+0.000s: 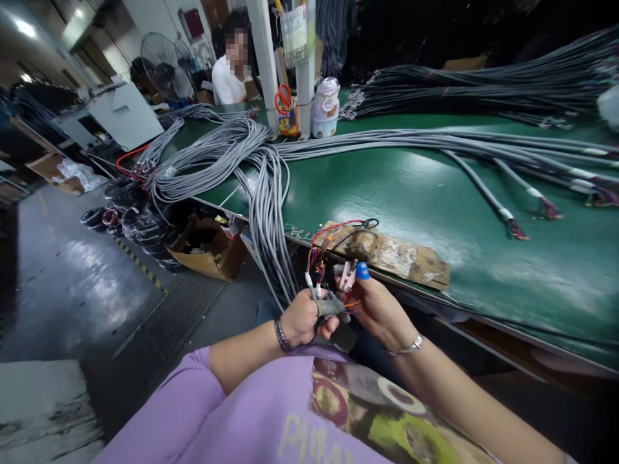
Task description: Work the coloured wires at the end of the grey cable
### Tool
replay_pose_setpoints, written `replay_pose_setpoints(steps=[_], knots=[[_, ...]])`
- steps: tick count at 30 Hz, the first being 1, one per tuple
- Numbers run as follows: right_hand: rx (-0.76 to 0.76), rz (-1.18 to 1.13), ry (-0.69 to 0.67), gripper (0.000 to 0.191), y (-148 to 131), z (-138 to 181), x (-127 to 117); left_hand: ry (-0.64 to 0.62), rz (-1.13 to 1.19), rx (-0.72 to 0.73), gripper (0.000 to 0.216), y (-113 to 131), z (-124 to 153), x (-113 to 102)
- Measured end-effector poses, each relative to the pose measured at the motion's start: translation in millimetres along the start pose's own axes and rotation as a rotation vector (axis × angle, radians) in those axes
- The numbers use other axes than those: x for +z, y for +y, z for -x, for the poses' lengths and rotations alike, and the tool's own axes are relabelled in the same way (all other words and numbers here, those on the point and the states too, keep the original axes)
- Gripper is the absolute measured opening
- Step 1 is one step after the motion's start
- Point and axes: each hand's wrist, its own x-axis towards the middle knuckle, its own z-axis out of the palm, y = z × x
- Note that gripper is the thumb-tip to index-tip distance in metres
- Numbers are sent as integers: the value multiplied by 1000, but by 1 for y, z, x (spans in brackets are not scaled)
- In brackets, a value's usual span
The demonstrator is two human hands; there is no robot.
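Just off the near edge of the green worktop (387, 187), the left hand (302, 319) is clamped around a grey cable end (331, 307) with coloured wires (316, 258) fanning upward. The right hand (374, 303) pinches a small pale tool (346, 276) at those wires. Grey cable bundles (264, 193) drape over the worktop edge beside a worn board (391, 252).
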Motion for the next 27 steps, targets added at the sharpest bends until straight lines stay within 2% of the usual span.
replay_pose_setpoints(steps=[10,16,23,27], knots=[[91,-24,-94,52,-7,8,-3,29,-19,4,47,-2,12,-1],[49,62,-56,37,-11,10,-1,93,32,92,44,-7,17,1],[77,3,-23,35,-12,12,5,180,62,182,43,-5,13,11],[81,-36,-4,35,-11,10,2,188,49,182,41,-8,9,12]])
